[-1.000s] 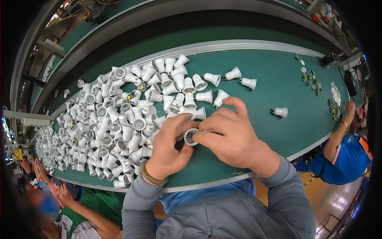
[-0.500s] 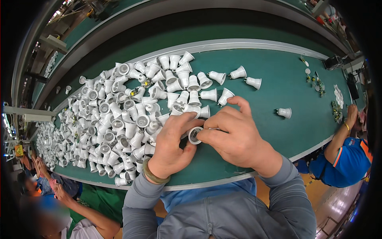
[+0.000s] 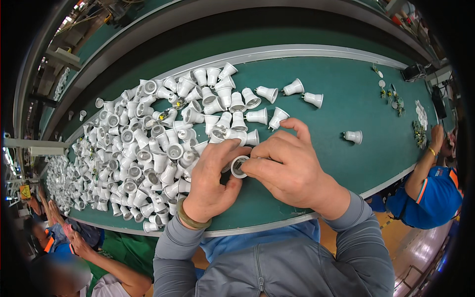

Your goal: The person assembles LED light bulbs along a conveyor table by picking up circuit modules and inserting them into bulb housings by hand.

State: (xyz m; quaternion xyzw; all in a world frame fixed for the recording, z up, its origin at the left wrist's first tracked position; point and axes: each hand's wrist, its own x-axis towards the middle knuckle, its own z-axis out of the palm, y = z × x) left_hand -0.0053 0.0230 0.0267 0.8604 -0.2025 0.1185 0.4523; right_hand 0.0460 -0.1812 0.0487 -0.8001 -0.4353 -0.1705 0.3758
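Between my hands is a white cup-shaped bulb housing (image 3: 239, 167), its round open mouth facing up toward me. My left hand (image 3: 213, 178) is curled around its side and holds it. The thumb and forefinger of my right hand (image 3: 289, 166) are pinched together at the rim and reach into the mouth; what they grip, if anything, is hidden. Just beyond my fingers lie more white bulb housings (image 3: 237, 120), some with two pins at the narrow end.
A big heap of white bulb housings (image 3: 143, 141) covers the left of the green table (image 3: 316, 153). One housing (image 3: 352, 136) lies alone at right. Small circuit boards and white discs (image 3: 420, 116) sit near a co-worker in blue (image 3: 428, 198). Other people sit at lower left.
Both hands and the housing appear slightly further left. My right fingertips stay at the housing's mouth, and the grip looks the same.
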